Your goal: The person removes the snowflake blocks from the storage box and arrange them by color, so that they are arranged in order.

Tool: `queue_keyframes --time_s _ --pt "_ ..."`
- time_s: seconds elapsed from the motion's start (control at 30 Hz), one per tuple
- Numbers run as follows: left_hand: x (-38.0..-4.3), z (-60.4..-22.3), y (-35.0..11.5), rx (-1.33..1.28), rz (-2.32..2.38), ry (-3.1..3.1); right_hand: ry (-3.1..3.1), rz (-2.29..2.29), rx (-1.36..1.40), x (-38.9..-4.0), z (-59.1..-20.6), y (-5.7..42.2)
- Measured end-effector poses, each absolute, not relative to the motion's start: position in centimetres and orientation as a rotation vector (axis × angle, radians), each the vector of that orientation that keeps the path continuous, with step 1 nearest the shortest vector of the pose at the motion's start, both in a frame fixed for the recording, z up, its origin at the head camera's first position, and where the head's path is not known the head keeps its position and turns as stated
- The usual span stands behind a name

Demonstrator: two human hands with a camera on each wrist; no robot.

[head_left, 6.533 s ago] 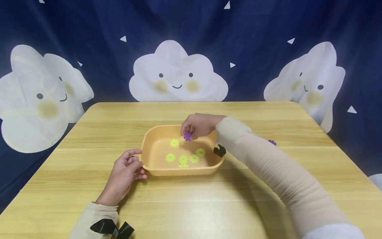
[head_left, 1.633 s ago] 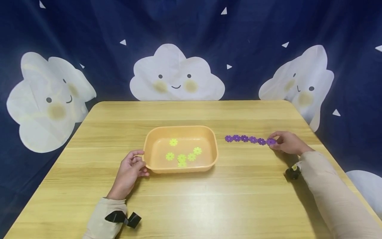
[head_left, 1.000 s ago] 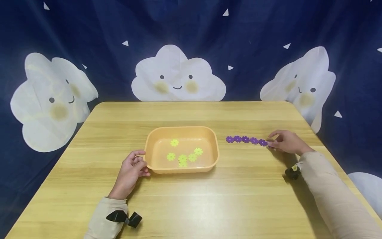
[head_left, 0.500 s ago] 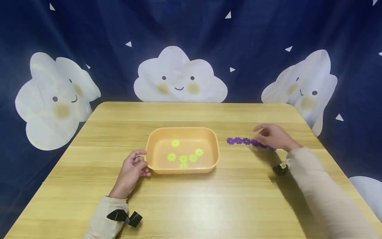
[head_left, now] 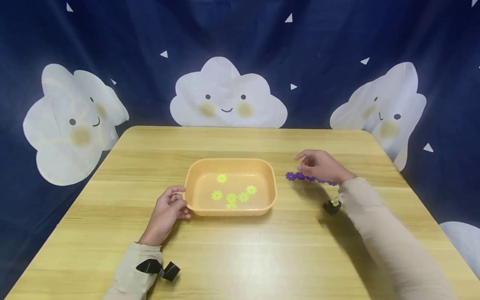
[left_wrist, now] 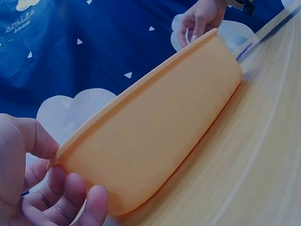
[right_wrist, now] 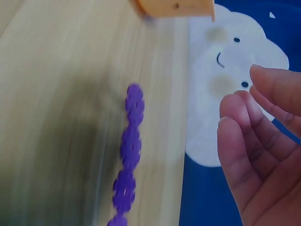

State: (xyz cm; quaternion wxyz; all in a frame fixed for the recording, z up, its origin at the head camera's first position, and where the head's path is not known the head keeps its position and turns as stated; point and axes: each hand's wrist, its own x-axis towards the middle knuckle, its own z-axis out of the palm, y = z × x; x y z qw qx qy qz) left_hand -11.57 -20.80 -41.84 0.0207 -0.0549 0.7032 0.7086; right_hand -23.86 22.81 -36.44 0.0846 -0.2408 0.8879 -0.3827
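An orange plastic tub (head_left: 230,213) sits mid-table with several yellow snowflake discs (head_left: 216,195) on its floor. At its left end my left hand (head_left: 165,214) pinches the rim between thumb and fingers, as the left wrist view shows with the tub's outer wall (left_wrist: 150,127). To the right of the tub, several purple snowflake discs (head_left: 290,176) form a row on the table. Above that row hovers my right hand (head_left: 323,166), fingers loosely bent and nothing in them. It covers part of the row in the head view; the right wrist view shows the purple discs (right_wrist: 130,147) edge to edge.
The wooden table (head_left: 240,258) runs back to a dark blue curtain (head_left: 240,29) printed with white clouds. A black camera strap (head_left: 159,268) is on my left wrist, and another black mount (head_left: 332,205) hangs from the right sleeve.
Earlier my right hand held a purple disc over the tub, then placed it at the row's right end. It has let go and moved left above the row. The left hand stays on the rim.
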Motion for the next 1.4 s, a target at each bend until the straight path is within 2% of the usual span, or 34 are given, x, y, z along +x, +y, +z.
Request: queue_keyframes --time_s 0.63,1.1,1.4 --pt "-11.3 -41.9 -20.9 -0.171 2.168 2.194 2.504 -1.256 -0.814 -24.2 -35.7 18.0" --pt "-11.8 -41.9 -20.6 -0.150 2.192 2.193 2.374 -1.341 -0.782 -24.9 -34.3 14.8" --pt "-11.0 -42.0 -20.7 -0.180 2.190 2.188 2.326 -1.260 -0.810 -25.1 -34.4 12.7"
